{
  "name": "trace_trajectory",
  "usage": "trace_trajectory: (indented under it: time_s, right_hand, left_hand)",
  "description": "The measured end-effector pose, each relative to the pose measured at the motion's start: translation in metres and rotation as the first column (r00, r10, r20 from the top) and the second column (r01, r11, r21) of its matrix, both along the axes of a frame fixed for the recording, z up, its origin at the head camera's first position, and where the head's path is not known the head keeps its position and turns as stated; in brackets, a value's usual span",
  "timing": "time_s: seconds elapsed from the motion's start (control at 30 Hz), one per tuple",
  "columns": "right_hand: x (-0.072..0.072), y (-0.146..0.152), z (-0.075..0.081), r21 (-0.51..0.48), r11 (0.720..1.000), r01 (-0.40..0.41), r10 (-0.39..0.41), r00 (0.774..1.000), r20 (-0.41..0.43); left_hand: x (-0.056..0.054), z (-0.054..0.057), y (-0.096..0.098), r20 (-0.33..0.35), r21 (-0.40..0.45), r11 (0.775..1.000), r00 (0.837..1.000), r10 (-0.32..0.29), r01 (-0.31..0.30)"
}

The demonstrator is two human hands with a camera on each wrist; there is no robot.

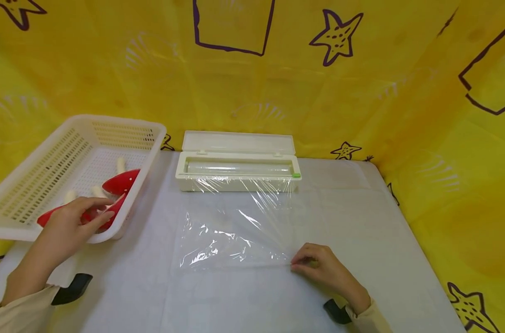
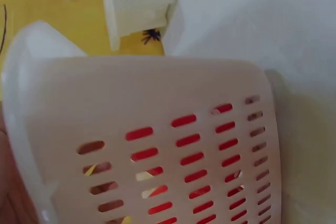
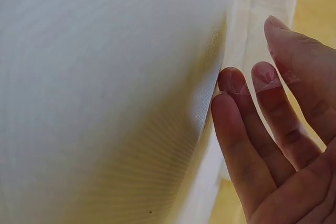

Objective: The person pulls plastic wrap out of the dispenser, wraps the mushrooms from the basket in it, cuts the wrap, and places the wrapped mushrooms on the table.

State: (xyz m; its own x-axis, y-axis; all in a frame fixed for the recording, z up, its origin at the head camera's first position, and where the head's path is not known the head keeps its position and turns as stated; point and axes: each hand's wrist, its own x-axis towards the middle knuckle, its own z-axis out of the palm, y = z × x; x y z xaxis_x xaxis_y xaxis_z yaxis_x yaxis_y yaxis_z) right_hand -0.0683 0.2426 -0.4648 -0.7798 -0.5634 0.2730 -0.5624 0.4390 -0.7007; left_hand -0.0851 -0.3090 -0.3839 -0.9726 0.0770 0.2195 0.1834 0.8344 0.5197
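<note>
In the head view my left hand [image 1: 75,217] reaches over the basket's near rim, thumb and fingers curled about the edge of a red dish with white dots [image 1: 118,210]. Another red dotted piece [image 1: 121,181] leans behind it. My right hand [image 1: 325,268] holds the near right corner of a sheet of clear cling film [image 1: 231,236] drawn out over the table. In the right wrist view, film clings across the fingertips [image 3: 265,77]. The film runs back to a roll [image 1: 240,167] in a white dispenser box [image 1: 237,185], whose lid [image 1: 237,142] stands raised.
The white slotted basket [image 1: 150,152] stands at the left and also holds several pale, finger-like pieces [image 1: 121,165]. A green slider [image 1: 296,175] sits at the dispenser's right end. White cloth covers the table [image 1: 352,222]; a yellow patterned curtain [image 1: 252,83] hangs behind.
</note>
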Motion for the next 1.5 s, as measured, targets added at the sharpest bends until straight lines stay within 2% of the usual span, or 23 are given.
trace_trajectory:
  time_s: [0.1, 0.3, 0.5, 0.63, 0.77, 1.0, 1.07, 1.13, 1.33, 1.5]
  right_hand:
    - [0.0, 0.0, 0.0, 0.004, 1.0, 0.007, -0.007, 1.0, 0.001]
    - [0.001, 0.0, 0.002, 0.008, 1.0, -0.022, 0.022, 1.0, -0.003]
    - [0.002, 0.0, 0.001, 0.007, 0.999, -0.053, 0.053, 0.999, 0.004]
    - [0.002, 0.0, 0.0, -0.002, 0.998, -0.06, 0.06, 0.998, 0.003]
    - [0.002, 0.0, 0.0, -0.01, 0.998, -0.063, 0.063, 0.998, 0.004]
    - [0.003, 0.0, 0.002, 0.003, 0.998, -0.067, 0.067, 0.998, 0.005]
    - [0.003, 0.0, 0.002, 0.005, 0.998, -0.066, 0.066, 0.998, 0.009]
    - [0.003, 0.0, 0.002, 0.006, 0.998, -0.063, 0.063, 0.998, 0.012]
    - [0.003, 0.0, 0.001, 0.013, 0.998, -0.056, 0.056, 0.998, 0.005]
    - [0.003, 0.0, 0.001, 0.016, 0.999, -0.051, 0.051, 0.999, 0.003]
  left_hand:
    - [-0.005, -0.001, -0.005, 0.074, -0.048, 0.999, 0.997, 0.006, -0.002]
    - [-0.014, 0.001, -0.008, 0.198, -0.106, 0.994, 0.98, -0.006, 0.027]
    - [-0.02, 0.005, -0.011, 0.332, -0.098, 0.994, 0.943, -0.011, 0.046]
    - [-0.022, 0.008, -0.012, 0.369, -0.135, 0.99, 0.929, 0.021, 0.031]
    - [-0.019, 0.008, -0.013, 0.349, -0.134, 0.991, 0.936, 0.045, 0.002]
    - [-0.013, 0.007, -0.014, 0.22, -0.086, 0.992, 0.969, 0.111, -0.094]
    - [-0.011, 0.009, -0.013, 0.195, -0.061, 0.99, 0.971, 0.137, -0.128]
    - [-0.008, 0.011, -0.012, 0.183, -0.041, 0.986, 0.969, 0.167, -0.162]
    - [-0.002, 0.02, -0.003, 0.202, 0.04, 0.962, 0.945, 0.256, -0.269]
    - [-0.001, 0.026, 0.004, 0.163, 0.076, 0.95, 0.944, 0.288, -0.303]
